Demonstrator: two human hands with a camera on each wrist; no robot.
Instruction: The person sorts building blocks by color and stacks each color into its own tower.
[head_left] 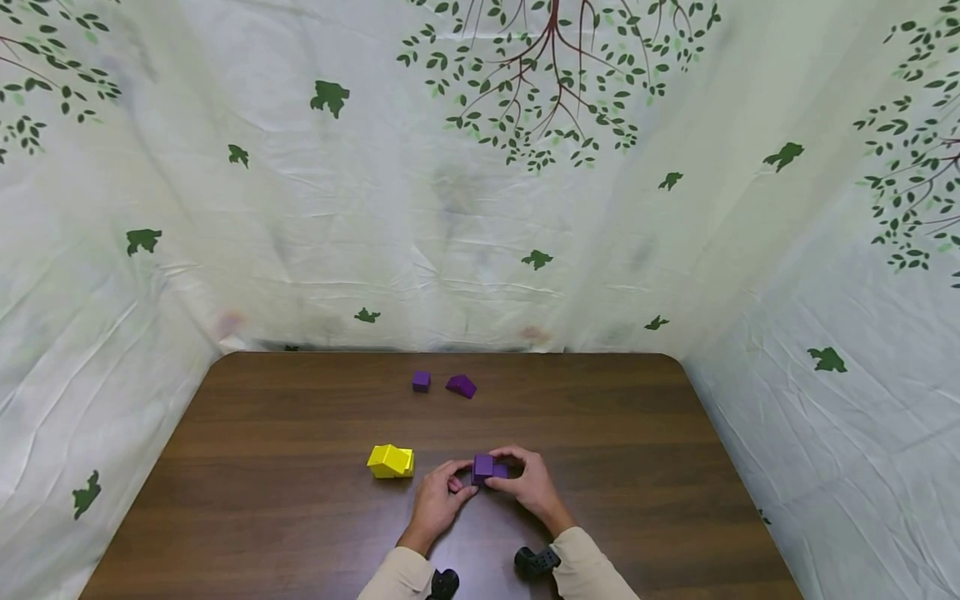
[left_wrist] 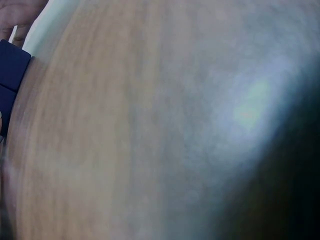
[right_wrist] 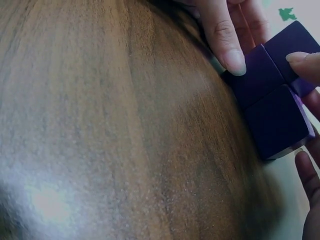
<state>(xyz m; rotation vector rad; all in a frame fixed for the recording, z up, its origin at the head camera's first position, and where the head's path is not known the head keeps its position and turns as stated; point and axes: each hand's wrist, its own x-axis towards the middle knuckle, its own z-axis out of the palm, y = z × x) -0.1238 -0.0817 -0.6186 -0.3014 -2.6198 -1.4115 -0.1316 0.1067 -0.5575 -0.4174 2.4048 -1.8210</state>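
- Purple blocks (head_left: 487,469), stacked in a small cluster, sat pinched between the fingertips of both hands on the wooden table (head_left: 300,500).
- Left hand (head_left: 438,500) gripped them from the left with curled fingers; right hand (head_left: 528,482) curled over the right side.
- Beyond the left fingers lay a yellow block (head_left: 391,461).

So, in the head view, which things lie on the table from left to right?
yellow block → small purple cube → left hand → purple wedge piece → purple blocks held by both hands → right hand
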